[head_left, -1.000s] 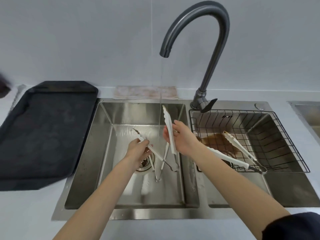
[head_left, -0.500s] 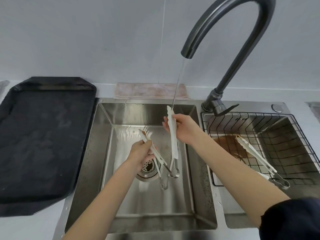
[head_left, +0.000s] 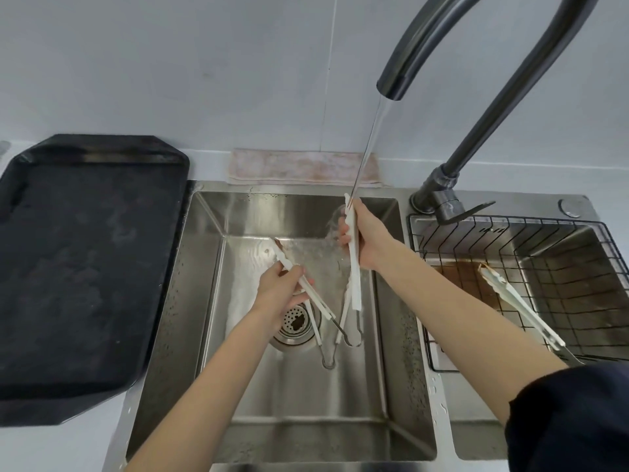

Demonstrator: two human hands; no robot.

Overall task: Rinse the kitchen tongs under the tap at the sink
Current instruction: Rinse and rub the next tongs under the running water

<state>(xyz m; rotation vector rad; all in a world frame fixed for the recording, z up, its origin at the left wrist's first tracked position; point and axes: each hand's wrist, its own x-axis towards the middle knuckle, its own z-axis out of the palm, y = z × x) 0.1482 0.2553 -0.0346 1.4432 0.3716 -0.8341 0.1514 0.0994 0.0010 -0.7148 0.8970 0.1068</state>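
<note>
Over the left basin of the steel sink, each of my hands holds a pair of white tongs. My right hand grips one pair of tongs near its tip, which sits right under the thin stream from the dark curved tap. Water splashes beside that hand. My left hand grips a second pair of tongs, slanted with its tip up-left. Both pairs point their metal handle ends down toward the basin floor, close together near the drain.
A third pair of white tongs lies in the black wire basket over the right basin. A black tray sits on the counter at left. A folded cloth lies behind the sink against the wall.
The camera has moved closer and lower. My right hand has brought its tongs' tip up into the water stream, and splashing now shows beside it. My left hand holds roughly the same place.
</note>
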